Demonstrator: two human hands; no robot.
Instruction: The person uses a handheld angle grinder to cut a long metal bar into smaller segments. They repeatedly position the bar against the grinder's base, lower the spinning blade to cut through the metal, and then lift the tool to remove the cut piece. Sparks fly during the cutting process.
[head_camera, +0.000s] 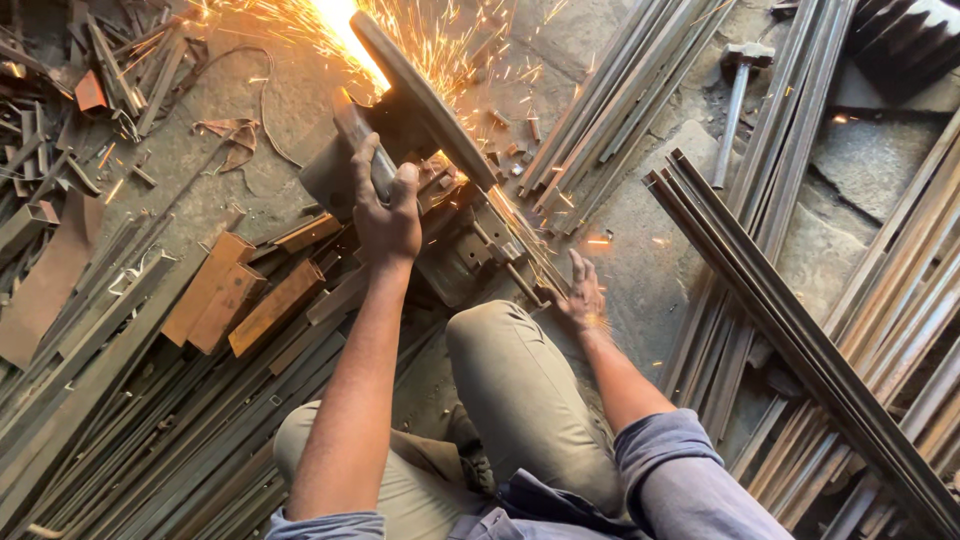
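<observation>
While sparks fly off the dark steel chop saw (420, 120), the cut is mid-stroke: left hand (385, 215) has its fingers clenched on the saw handle, right hand (583, 297) lies flat, fingers released, pinning the thin grey steel bar (525, 240) on the floor. Next likely calls for steady downward pressure and a still bar.

The person wears a grey-blue shirt with the sleeves pushed up above the elbows, bunched in soft folds around each upper arm. The trousers are khaki, creased at the knees and smudged with dark grime. Both forearms are bare, and neither the left hand (388, 222) nor the right hand (583, 298) wears a glove.
</observation>
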